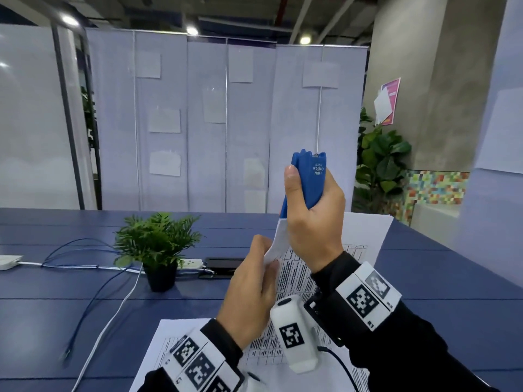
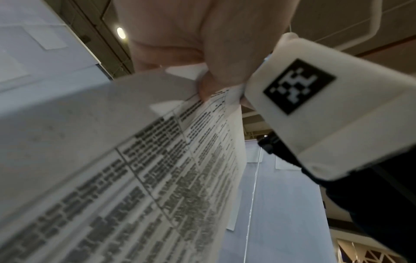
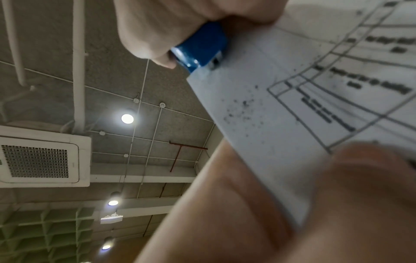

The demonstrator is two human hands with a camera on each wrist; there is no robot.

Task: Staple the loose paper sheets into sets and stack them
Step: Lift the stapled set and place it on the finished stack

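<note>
Lying at the near edge of the blue table are printed sheets. Above them the left hand pinches the lifted paper set near its corner. Just beyond, the right hand wraps its fingers around the blue stapler, whose mouth bites that corner; a potted plant stands farther left.

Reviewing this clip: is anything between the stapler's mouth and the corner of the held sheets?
Nothing visible. The right hand grips the blue stapler upright, and its mouth already sits on the corner of the held sheets. The left hand pinches them just below, clear of the mouth.
</note>
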